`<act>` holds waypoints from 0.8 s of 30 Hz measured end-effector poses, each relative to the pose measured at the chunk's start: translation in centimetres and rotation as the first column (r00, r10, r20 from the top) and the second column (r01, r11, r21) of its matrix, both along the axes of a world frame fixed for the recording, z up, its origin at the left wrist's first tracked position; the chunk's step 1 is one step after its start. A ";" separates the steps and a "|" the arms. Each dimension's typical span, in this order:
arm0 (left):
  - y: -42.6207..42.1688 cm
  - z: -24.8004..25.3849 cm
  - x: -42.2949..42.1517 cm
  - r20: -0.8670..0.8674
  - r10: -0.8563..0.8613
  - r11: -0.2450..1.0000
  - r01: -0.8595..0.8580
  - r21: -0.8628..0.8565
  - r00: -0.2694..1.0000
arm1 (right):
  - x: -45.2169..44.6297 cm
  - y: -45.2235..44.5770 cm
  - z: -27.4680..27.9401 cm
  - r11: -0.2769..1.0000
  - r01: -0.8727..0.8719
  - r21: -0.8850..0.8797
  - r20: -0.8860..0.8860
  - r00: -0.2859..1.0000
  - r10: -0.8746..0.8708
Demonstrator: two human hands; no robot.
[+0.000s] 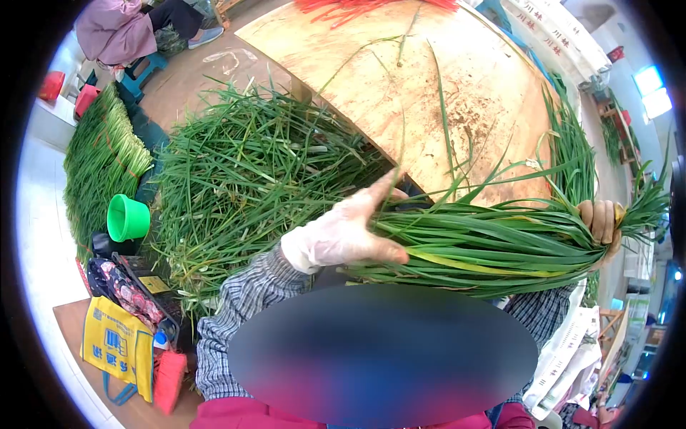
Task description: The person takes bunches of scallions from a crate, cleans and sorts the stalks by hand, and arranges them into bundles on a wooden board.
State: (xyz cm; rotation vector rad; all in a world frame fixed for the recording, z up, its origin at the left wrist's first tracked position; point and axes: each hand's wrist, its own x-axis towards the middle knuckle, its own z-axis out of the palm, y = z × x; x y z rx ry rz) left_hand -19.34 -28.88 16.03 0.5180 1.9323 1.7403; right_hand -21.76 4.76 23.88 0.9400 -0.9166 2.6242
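Observation:
A thick bunch of long green Chinese chives lies across in front of my body at the table's near corner. My right hand, in a tan glove, is wrapped round the bunch near its right end, where the leaves flare out beyond the fist. My left hand wears a thin whitish glove and is beside the bunch's left end. Its thumb and fingers are spread apart, with the thumb beside the leaves. Whether the thumb touches them I cannot tell.
Loose chives form a big heap left of the wooden table, which carries stray leaves and soil. Tied bundles, a green bucket and a yellow bag are farther left. Red ties lie at the back. A seated person is upper left.

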 end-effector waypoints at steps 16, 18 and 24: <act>0.1 -1.3 1.0 0.606 0.338 0.507 -0.682 0.527 0.720 | -1.2 3.5 -1.9 0.996 -0.079 -0.028 -0.115 0.991 0.075; -0.9 -1.8 1.7 0.513 0.533 0.564 -0.734 0.377 0.673 | -1.3 4.2 -2.4 0.995 -0.095 -0.022 -0.130 0.987 0.091; -15.0 -4.5 7.4 -0.487 0.723 0.056 -0.743 -0.667 0.491 | -1.2 5.3 -2.9 0.998 -0.070 0.005 -0.145 0.987 0.070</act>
